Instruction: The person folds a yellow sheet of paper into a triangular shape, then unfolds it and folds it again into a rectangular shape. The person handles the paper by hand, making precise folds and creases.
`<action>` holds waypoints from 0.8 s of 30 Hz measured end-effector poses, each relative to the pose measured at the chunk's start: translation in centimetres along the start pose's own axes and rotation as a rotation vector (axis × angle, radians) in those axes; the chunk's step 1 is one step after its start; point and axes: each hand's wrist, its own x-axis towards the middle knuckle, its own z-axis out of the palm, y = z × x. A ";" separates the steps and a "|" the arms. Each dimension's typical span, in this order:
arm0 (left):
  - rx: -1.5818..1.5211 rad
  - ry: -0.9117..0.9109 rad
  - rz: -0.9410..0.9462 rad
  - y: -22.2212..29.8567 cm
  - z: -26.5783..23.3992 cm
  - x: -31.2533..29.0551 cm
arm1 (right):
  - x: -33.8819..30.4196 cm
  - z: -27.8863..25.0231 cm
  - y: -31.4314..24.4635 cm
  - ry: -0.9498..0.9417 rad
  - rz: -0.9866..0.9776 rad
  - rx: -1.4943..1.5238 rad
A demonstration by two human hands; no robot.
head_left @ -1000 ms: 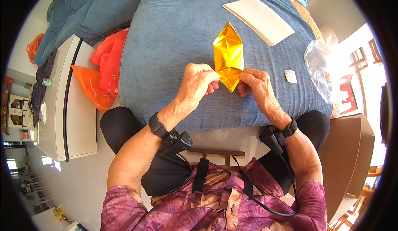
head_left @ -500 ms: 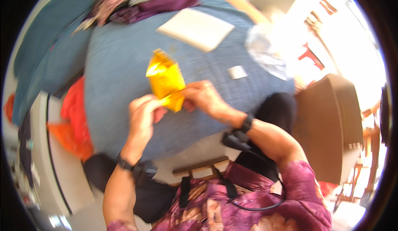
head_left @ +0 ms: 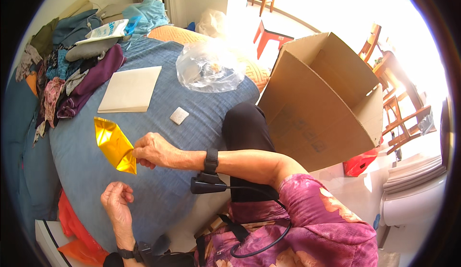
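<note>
A shiny gold foil pouch (head_left: pixel 115 144) is tilted above the blue cloth, its lower right edge pinched in my right hand (head_left: pixel 156 151). The fingers of that hand are closed on the foil. Below the pouch and apart from it, my left hand (head_left: pixel 116 202) has its fingers curled inward. Whether anything small sits inside those fingers is hidden. Nearest to the right hand on the cloth lies a small whitish square piece (head_left: pixel 179 116). Beyond the pouch lies a flat cream-coloured sheet or folder (head_left: pixel 129 89).
A crumpled clear plastic bag (head_left: pixel 210 68) rests on the blue-covered surface (head_left: pixel 79 171). Clothes (head_left: pixel 91 82) are heaped at the far left. A large open cardboard box (head_left: pixel 312 108) stands to the right, with wooden chairs (head_left: pixel 401 118) beyond. Red bags (head_left: pixel 74 224) hang at the lower left.
My left hand has come away from the pouch, while the right still holds it. My view has swung right, bringing the cardboard box and the chairs more into the picture.
</note>
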 end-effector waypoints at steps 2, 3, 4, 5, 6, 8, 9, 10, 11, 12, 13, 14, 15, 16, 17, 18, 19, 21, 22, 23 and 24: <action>-0.004 -0.009 0.016 0.3 0.2 -0.1 | 0.1 -1.8 -1.7 0.091 -0.008 0.074; 0.001 -0.010 0.023 0.5 0.2 -0.1 | 0.1 -3.4 -2.6 0.114 -0.034 0.119; 0.004 -0.008 0.032 0.6 0.2 -0.2 | -0.2 -5.4 -3.5 0.146 -0.117 0.163; 0.008 -0.011 0.032 0.7 0.2 -0.2 | -0.6 -7.6 -4.5 0.193 -0.175 0.216; 0.013 -0.012 0.035 0.8 0.1 -0.2 | -1.3 -10.2 -5.6 0.233 -0.282 0.262; 0.015 -0.015 0.052 0.7 0.0 -0.2 | -3.1 -15.4 -8.1 0.455 -0.426 0.155; 0.014 -0.017 0.064 0.7 -0.1 -0.2 | -4.3 -18.1 -9.3 0.585 -0.509 0.174; 0.009 -0.020 0.084 0.7 -0.1 -0.2 | -5.4 -20.6 -10.8 0.714 -0.531 0.164; 0.007 -0.015 0.079 0.7 -0.2 -0.2 | -6.6 -22.9 -12.0 0.829 -0.602 0.257; 0.002 -0.011 0.080 0.8 -0.1 -0.1 | -8.1 -24.7 -12.9 0.914 -0.676 0.242; -0.003 -0.004 0.082 0.9 -0.1 -0.2 | -9.4 -26.1 -13.1 0.986 -0.727 0.238; 0.004 0.002 0.087 1.0 0.0 -0.3 | -10.5 -27.3 -13.4 1.064 -0.724 0.305; 0.013 0.007 0.089 1.1 0.1 -0.3 | -11.4 -28.2 -13.2 1.100 -0.748 0.283; 0.027 0.023 0.083 1.1 0.1 -0.4 | -12.3 -28.8 -12.7 1.126 -0.755 0.250; 0.027 -0.001 0.085 1.1 0.2 -0.4 | -13.0 -29.3 -12.2 1.150 -0.756 0.220; 0.033 -0.004 0.080 0.9 0.3 -0.3 | -13.5 -29.4 -11.7 1.146 -0.788 0.237; 0.045 0.002 0.076 1.0 0.1 -0.3 | -13.6 -29.2 -11.0 1.137 -0.815 0.264; 0.058 0.007 0.094 0.5 -0.2 -0.3 | -13.3 -28.0 -10.3 1.163 -0.815 0.266; 0.069 0.027 0.053 0.3 -0.3 -0.3 | -12.7 -27.2 -10.2 1.194 -0.823 0.307; 0.048 0.010 0.054 0.3 -0.4 -0.1 | -12.3 -26.2 -9.9 1.180 -0.825 0.283; 0.074 0.026 0.043 0.4 -0.6 -0.2 | -11.5 -25.2 -9.7 1.136 -0.814 0.292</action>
